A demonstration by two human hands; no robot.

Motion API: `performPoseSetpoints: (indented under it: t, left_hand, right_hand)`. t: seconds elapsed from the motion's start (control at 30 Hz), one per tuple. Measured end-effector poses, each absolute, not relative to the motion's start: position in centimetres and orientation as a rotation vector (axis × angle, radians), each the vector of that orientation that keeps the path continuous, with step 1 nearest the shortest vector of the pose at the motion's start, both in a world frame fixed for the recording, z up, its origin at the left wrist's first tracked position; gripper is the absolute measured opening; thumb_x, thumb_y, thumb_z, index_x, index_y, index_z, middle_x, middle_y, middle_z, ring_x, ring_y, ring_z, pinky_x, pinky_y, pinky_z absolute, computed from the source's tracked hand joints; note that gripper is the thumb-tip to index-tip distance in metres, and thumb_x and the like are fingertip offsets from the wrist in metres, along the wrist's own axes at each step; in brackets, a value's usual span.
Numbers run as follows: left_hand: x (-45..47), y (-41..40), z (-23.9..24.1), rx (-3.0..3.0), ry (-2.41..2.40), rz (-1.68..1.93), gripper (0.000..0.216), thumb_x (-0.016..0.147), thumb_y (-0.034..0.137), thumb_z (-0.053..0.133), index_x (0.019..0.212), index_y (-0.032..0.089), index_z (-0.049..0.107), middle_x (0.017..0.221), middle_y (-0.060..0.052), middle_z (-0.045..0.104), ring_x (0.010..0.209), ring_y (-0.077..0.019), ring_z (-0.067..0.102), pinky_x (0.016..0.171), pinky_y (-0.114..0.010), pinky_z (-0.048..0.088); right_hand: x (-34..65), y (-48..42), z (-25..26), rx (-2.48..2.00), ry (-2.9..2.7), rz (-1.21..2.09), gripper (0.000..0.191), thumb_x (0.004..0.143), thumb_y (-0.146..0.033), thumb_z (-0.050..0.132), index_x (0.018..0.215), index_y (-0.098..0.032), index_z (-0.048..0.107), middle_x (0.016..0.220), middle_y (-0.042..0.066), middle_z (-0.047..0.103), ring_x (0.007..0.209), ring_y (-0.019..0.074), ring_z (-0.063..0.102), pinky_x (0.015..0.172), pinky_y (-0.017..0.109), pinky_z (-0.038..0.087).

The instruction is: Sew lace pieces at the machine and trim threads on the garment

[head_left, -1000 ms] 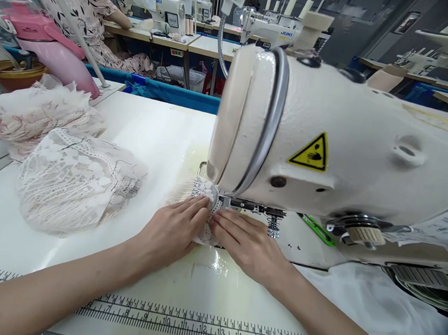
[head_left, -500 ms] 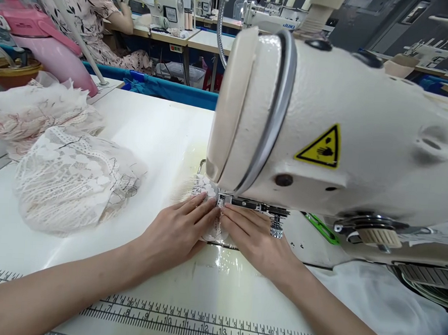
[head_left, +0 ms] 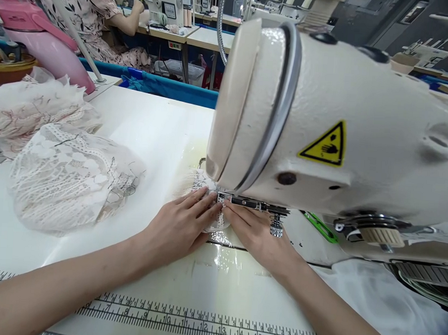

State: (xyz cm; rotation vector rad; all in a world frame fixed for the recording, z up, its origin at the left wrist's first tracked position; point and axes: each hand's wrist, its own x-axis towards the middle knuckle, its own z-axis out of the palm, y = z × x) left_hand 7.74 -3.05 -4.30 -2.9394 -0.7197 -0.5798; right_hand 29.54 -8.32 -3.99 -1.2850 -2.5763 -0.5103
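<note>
A piece of white lace fabric [head_left: 220,223] lies flat under the needle area of a sewing machine [head_left: 326,103]. On its left side my left hand [head_left: 183,220] rests with outstretched fingers pressing it down, fingertips close to the presser foot [head_left: 222,197]. From the right, my right hand [head_left: 260,235] lies on the lace with straight fingers, partly beneath the machine's lower metal parts. Neither hand grasps anything. The machine head hides the needle and part of the lace behind it.
A pile of white lace pieces [head_left: 71,178] with dark loose threads lies left on the table. Behind it stands a pink bottle-shaped object [head_left: 45,45]. A green cutter [head_left: 321,227] and white cloth [head_left: 387,293] are right. A printed ruler [head_left: 184,322] runs along the front; a co-worker [head_left: 85,17] sits behind.
The lace under my hands has slid a little away from me, its near edge now closer to the presser foot. The view has shifted slightly. The co-worker's arm has moved.
</note>
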Motion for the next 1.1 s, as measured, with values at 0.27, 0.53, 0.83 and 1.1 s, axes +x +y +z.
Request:
performPoseSetpoints:
  t: [0.27, 0.53, 0.83, 1.1]
  left_hand:
    - [7.4, -2.7, -4.2, -2.863, -0.522, -0.569, 0.034, 0.096, 0.014, 0.043, 0.124, 0.006, 0.062, 0.128, -0.013, 0.064, 0.12, -0.0267, 0.061, 0.103, -0.041, 0.053]
    - [6.4, -1.9, -4.0, -2.868, -0.496, -0.48, 0.038, 0.093, 0.013, 0.04, 0.122, 0.006, 0.063, 0.129, -0.013, 0.063, 0.121, -0.0256, 0.06, 0.104, -0.038, 0.051]
    - [6.5, -1.7, -3.9, -2.934, -0.514, -0.554, 0.036, 0.094, 0.016, 0.041, 0.122, 0.009, 0.063, 0.13, -0.012, 0.063, 0.125, -0.0246, 0.057, 0.11, -0.039, 0.046]
    - [6.4, -1.5, -4.0, -2.953, -0.499, -0.529, 0.036, 0.095, 0.019, 0.04, 0.122, 0.009, 0.063, 0.129, -0.011, 0.064, 0.122, -0.023, 0.06, 0.109, -0.037, 0.047]
  right_hand:
    - [29.0, -8.2, -3.6, -1.248, -2.566, -0.614, 0.04, 0.088, 0.005, 0.041, 0.116, -0.01, 0.065, 0.118, 0.013, 0.07, 0.101, 0.0195, 0.068, 0.074, 0.028, 0.056]
    - [27.7, -8.8, -4.2, -1.232, -2.513, -0.585, 0.034, 0.09, 0.001, 0.046, 0.113, -0.012, 0.068, 0.114, 0.009, 0.072, 0.107, 0.0191, 0.065, 0.094, 0.034, 0.053]
    - [26.9, -8.7, -4.3, -1.191, -2.444, -0.422, 0.026, 0.091, -0.004, 0.052, 0.103, -0.018, 0.071, 0.104, 0.007, 0.074, 0.106, 0.0186, 0.065, 0.095, 0.031, 0.053]
    - [26.9, -8.5, -4.5, -1.11, -2.437, -0.49, 0.024, 0.088, -0.003, 0.053, 0.104, -0.012, 0.069, 0.104, 0.006, 0.074, 0.101, 0.0175, 0.067, 0.098, 0.033, 0.053]
